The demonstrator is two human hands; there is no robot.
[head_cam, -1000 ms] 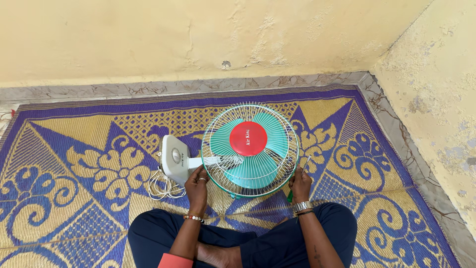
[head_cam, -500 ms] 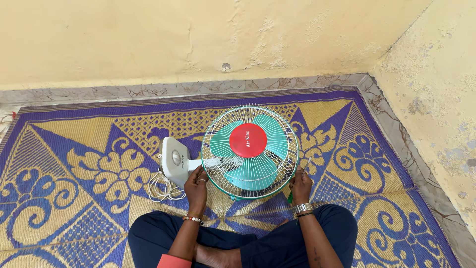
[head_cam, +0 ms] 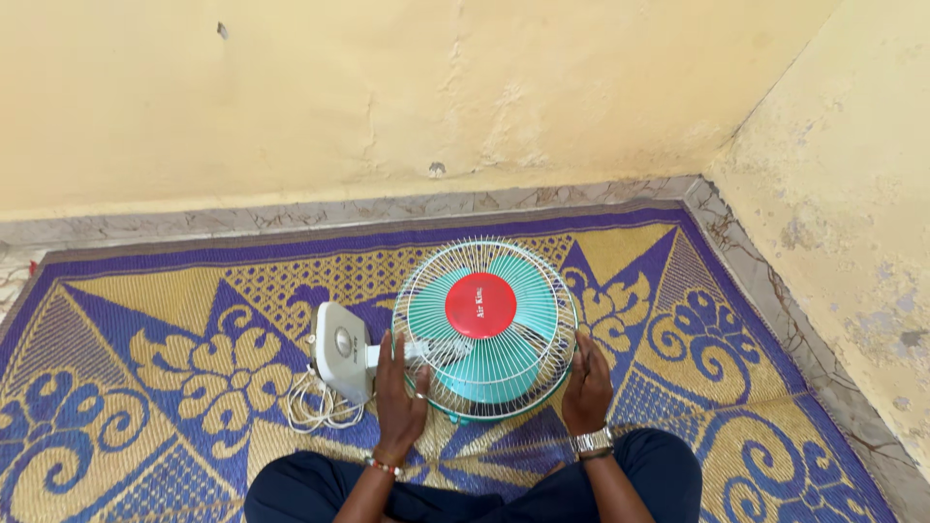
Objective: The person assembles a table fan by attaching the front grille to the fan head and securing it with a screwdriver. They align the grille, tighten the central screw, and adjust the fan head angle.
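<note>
A small table fan (head_cam: pixel 484 329) lies on its back on a woven mat (head_cam: pixel 145 387) of purple and yellow pattern, its round wire guard facing up, with teal blades and a red hub cap (head_cam: pixel 480 305) showing through the white wires. The fan sits near the middle of the mat, just in front of the seated person's crossed legs in dark blue trousers (head_cam: pixel 465 489). Its white base (head_cam: pixel 341 351) with a round dial points left, joined to the guard by a short white neck, and a loosely coiled white cord (head_cam: pixel 315 407) lies on the mat just beside and in front of the base. The left hand (head_cam: pixel 399 392) rests against the near-left edge of the guard by the neck, its fingers (head_cam: pixel 387 353) stretched out flat and spread rather than curled, pressing on the fan without closing round it; a beaded bracelet sits at that wrist. The right hand (head_cam: pixel 587 380) is cupped against the near-right rim of the guard, fingers bent over the rim and gripping it; a metal watch (head_cam: pixel 593 442) is on that wrist. Beyond the mat a strip of marbled stone floor (head_cam: pixel 291 211) runs along the foot of a worn yellow wall (head_cam: pixel 387 87), which meets a second peeling wall at the right, far corner.
</note>
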